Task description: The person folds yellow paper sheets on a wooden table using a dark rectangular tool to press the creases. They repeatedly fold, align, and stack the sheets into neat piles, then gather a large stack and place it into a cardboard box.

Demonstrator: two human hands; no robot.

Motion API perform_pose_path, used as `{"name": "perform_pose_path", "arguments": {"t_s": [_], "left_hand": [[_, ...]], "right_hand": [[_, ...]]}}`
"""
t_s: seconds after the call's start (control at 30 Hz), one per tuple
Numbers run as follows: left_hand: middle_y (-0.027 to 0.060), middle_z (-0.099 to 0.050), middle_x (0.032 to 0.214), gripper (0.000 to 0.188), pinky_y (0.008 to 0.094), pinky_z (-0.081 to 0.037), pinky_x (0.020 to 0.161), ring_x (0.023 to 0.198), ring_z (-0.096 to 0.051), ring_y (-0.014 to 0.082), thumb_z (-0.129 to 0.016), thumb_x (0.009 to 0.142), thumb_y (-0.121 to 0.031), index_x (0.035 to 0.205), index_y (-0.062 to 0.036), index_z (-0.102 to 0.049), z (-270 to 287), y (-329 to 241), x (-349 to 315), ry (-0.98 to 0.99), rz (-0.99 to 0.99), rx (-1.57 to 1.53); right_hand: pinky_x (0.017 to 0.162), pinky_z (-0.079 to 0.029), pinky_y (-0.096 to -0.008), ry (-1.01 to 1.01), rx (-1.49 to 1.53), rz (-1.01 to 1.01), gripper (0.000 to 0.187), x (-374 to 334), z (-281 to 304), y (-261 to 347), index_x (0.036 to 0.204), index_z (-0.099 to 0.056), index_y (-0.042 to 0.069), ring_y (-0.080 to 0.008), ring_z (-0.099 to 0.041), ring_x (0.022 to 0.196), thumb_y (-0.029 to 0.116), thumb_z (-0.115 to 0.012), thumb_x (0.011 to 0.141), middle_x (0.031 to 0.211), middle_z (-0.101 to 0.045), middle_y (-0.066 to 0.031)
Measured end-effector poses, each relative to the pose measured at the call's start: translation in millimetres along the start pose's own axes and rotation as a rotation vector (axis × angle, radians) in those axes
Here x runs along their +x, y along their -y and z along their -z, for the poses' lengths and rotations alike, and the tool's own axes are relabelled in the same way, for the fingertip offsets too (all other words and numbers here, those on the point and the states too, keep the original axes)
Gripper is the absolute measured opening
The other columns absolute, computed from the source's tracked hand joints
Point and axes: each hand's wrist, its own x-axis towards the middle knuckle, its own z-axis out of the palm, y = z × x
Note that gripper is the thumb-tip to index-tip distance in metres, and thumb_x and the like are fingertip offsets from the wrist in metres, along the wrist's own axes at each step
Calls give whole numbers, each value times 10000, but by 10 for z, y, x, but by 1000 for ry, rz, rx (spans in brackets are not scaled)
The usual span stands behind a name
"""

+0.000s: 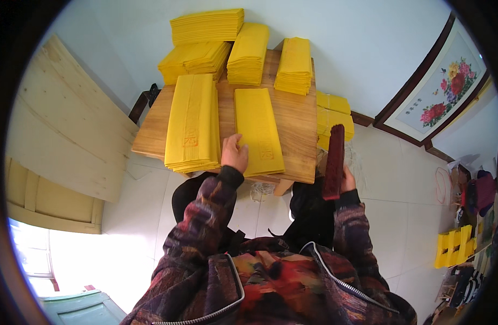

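Reaching over the near edge of the tabletop [297,138], the left hand [235,155] bends its loosely parted fingers at the left side of a yellow paper stack [259,127] lying there; whether they pinch it cannot be told. Right of the tabletop, the right hand [348,180] grips a long dark red block [334,162].

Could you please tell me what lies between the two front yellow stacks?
In the head view, a strip of wooden tabletop, the left hand over its near end.

Vivid yellow across the paper stack [192,116], red-orange on its stamp [191,137], honey-brown grain on the tabletop [296,138], deep maroon bar [334,162], jacket [278,276] splashed red, purple, black!
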Motion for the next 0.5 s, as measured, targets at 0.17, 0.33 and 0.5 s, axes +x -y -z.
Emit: {"name": "perform_pose_path", "arguments": {"t_s": [0.17,0.33,0.5], "left_hand": [[214,-574,921,377,356,-460,744,858,-577,311,-622,707,-89,1039,42,-504,-233,204,337,-54,304,82],[197,-592,802,288,356,-469,688,770,-593,314,-652,664,-75,898,24,-515,-319,302,489,-50,395,132],[177,-559,703,198,361,-458,643,700,-570,312,-638,651,-57,783,1,-503,-274,302,552,39,373,236]], "right_hand": [[695,-501,-366,20,9,31,404,-142,245,-177,1180,-481,89,-228,-582,835,380,-371,923,975,-594,-84],[821,-462,-354,185,58,34,389,-101,248,-184,1245,-440,70,-214,-558,960,299,-416,931,1119,-557,-73],[807,-470,-347,205,122,-1,380,-111,212,-189,1217,-462,59,-217,-566,943,302,-437,926,1096,-569,-79]]}}
